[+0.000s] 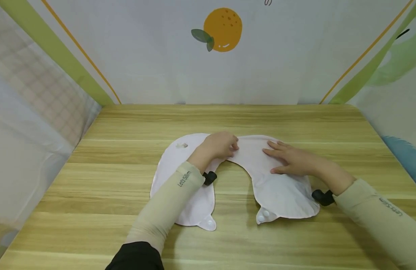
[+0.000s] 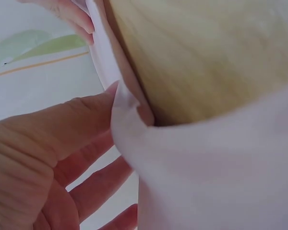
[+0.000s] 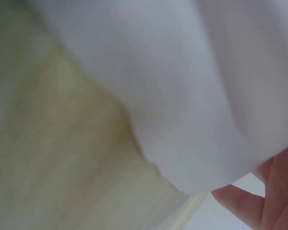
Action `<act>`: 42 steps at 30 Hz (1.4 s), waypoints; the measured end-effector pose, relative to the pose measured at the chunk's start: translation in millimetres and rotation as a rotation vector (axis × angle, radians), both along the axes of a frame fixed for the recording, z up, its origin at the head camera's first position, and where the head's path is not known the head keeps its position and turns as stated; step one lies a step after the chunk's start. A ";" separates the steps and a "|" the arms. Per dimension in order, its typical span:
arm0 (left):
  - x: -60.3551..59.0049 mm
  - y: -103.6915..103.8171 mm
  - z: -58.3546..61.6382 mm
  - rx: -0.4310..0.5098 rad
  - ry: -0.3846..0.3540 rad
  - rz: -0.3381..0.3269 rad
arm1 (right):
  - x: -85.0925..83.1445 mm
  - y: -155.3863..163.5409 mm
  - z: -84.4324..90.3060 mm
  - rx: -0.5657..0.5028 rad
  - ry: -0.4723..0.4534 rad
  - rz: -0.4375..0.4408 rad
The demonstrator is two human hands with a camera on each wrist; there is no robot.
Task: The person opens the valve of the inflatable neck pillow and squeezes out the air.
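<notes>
A pale pinkish-white U-shaped neck pillow (image 1: 200, 202) lies flat on the table, its two ends towards me. A small clear valve (image 1: 182, 145) shows on its left half. Snap buttons sit on the left end tab (image 1: 208, 223) and the right end tab (image 1: 264, 215). My left hand (image 1: 218, 144) is at the middle of the curve; in the left wrist view its thumb and fingers pinch the fabric's inner edge. On the right half, my right hand (image 1: 292, 159) rests with fingers spread. The right wrist view shows only part of that hand (image 3: 273, 196) behind the fabric.
The wood-grain table (image 1: 110, 168) extends around the pillow on all sides. A white curtain (image 1: 153, 56) with a printed orange hangs behind its far edge, and more printed cloth hangs at both sides. A black wrist camera (image 1: 323, 197) sits beside the pillow's right edge.
</notes>
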State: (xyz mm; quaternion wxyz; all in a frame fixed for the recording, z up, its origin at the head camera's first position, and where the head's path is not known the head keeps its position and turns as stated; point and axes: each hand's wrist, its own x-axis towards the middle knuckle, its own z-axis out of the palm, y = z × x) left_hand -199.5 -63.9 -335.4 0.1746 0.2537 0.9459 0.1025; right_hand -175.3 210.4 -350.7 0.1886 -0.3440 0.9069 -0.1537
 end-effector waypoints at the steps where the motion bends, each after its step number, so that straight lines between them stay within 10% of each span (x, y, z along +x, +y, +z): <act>1: 0.3 -0.3 -0.4 0.003 -0.002 0.001 | 0.0 0.3 0.1 0.003 0.000 0.000; 25: 5.9 -16.1 2.2 0.073 -0.050 -0.002 | 7.0 22.1 -3.7 -0.083 0.153 0.037; 42: -2.4 -18.4 5.0 0.148 -0.052 -0.187 | -4.8 -9.1 12.5 -0.086 0.163 0.150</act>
